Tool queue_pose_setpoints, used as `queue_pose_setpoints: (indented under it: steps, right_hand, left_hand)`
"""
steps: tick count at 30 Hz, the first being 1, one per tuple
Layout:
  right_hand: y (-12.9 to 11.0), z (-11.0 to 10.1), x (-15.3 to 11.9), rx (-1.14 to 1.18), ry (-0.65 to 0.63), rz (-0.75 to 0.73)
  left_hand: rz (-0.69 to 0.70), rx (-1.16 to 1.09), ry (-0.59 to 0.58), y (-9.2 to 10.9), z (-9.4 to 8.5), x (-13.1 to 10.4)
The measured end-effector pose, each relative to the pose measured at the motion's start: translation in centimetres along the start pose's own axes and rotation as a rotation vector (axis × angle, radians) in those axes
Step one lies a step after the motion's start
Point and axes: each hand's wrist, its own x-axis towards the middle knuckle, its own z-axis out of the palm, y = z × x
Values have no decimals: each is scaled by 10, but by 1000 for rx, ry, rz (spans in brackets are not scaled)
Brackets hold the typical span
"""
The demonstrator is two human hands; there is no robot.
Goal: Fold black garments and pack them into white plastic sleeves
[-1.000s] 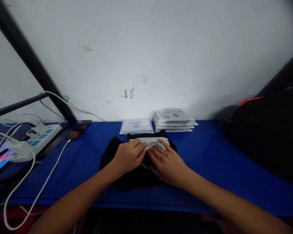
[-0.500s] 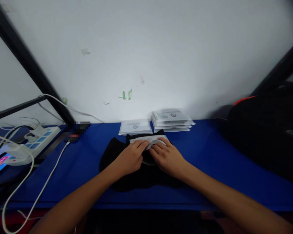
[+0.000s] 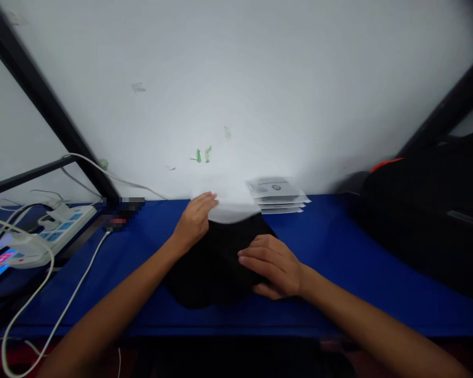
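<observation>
My left hand [image 3: 197, 218] pinches the near left edge of a white, translucent plastic packet [image 3: 234, 206], which is tilted up and blurred by motion. Below it, a black cloth item [image 3: 216, 270] lies bunched on the blue table; its exact kind cannot be made out. My right hand [image 3: 274, 268] rests on the right side of this cloth, fingers stretched out and the thumb apart below them. Just behind, to the right, stands a stack of flat white printed packets [image 3: 281, 191].
A white power strip [image 3: 69, 226] with plugs and cables lies at the left, beside a lit phone [image 3: 0, 266]. A white cable [image 3: 79, 291] loops over the blue table [image 3: 122, 294]. At the right sits a large black bag [image 3: 425, 210]. A white wall [image 3: 299, 94] rises behind.
Both hands were together on a white strip over the black cloth. Now the left has moved up and left with the white packet; the right has moved down and right onto the cloth.
</observation>
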Motion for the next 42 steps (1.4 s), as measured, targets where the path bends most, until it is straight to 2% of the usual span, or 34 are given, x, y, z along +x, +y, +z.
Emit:
queue_pose_setpoints:
  steps: [2,5,7,10,14,19,27,30,33,35,37,38,40,42]
  right_hand:
    - [3,-1,-1,-8,-47,19]
    - [8,0,-3,2,-133,81]
    - [12,1,-6,15,-187,117]
    - [15,2,-7,11,-279,156]
    - [17,3,-8,17,-368,201]
    - [18,4,-9,77,-379,251]
    - [22,4,-12,107,-433,368]
    - [25,5,-13,125,-431,426]
    - [26,6,-16,155,-415,446]
    - [26,7,-17,155,-381,458]
    - [25,9,-17,152,-322,509]
    - [24,11,-18,153,-283,561]
    - [24,15,-20,158,-214,703]
    - [25,18,-22,183,-211,816]
  left_hand:
    - [-69,54,-72,-20,13,6]
    - [-171,162,-394,-40,31,10]
    - [-166,182,-558,-46,40,8]
    - [-166,223,-737,-49,48,3]
    - [-228,330,-876,-53,49,3]
    - [-305,440,-967,-57,43,8]
    - [-447,532,-979,-50,39,11]
    - [-426,472,-936,-43,35,14]
    - [-340,395,-837,-25,23,14]
    - [-251,241,-769,-5,14,10]
    - [-163,-225,-645,19,8,4]
    - [-143,-386,-626,30,7,0]
    - [-184,-515,-611,47,6,-6]
    - [-267,-526,-580,52,5,-10]
